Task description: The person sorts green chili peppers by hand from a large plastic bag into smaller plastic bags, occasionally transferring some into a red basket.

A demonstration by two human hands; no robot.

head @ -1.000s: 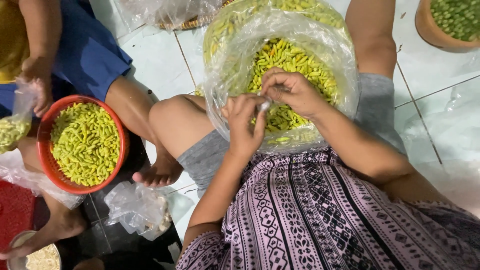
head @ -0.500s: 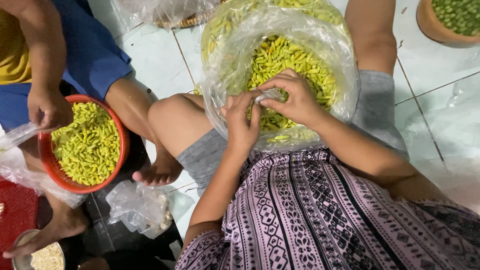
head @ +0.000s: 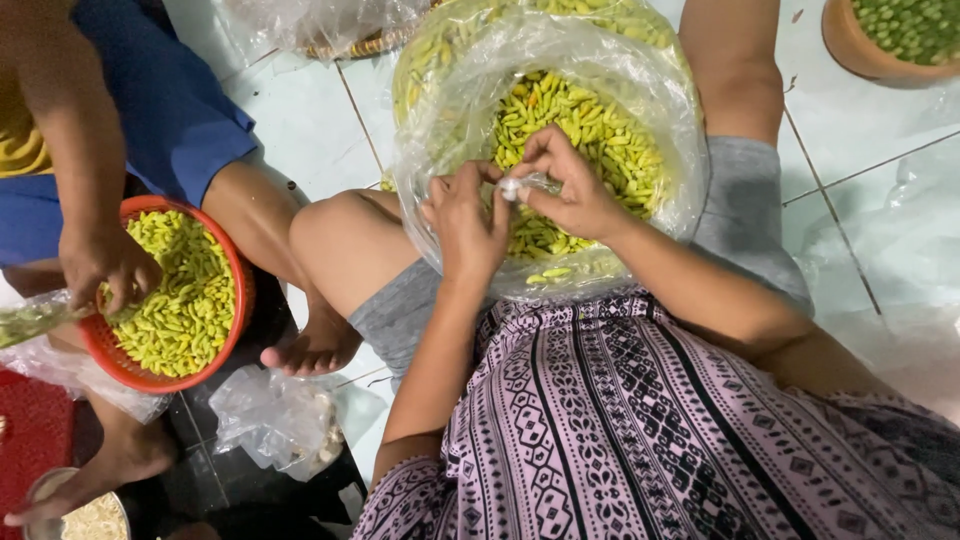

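Two hands of the person work at the upper middle of the frame, over one large clear plastic bag (head: 660, 190) full of small yellow-green chilies (head: 585, 130), far too many to count. The left hand (head: 465, 225) and the right hand (head: 570, 190) meet above the bag's open mouth, fingers pinched narrow around a small pale piece (head: 512, 186) held between them; what that piece is cannot be told. The bag rests between the person's knees, directly under both hands.

At the left of the frame, one red basket (head: 240, 290) holds more of the same chilies, and a co-worker's hand (head: 105, 270) rests curled on its near rim. One brown bowl (head: 850, 50) of green chilies sits in the upper right corner. One crumpled clear bag (head: 275, 415) lies on the tiled floor at lower left.
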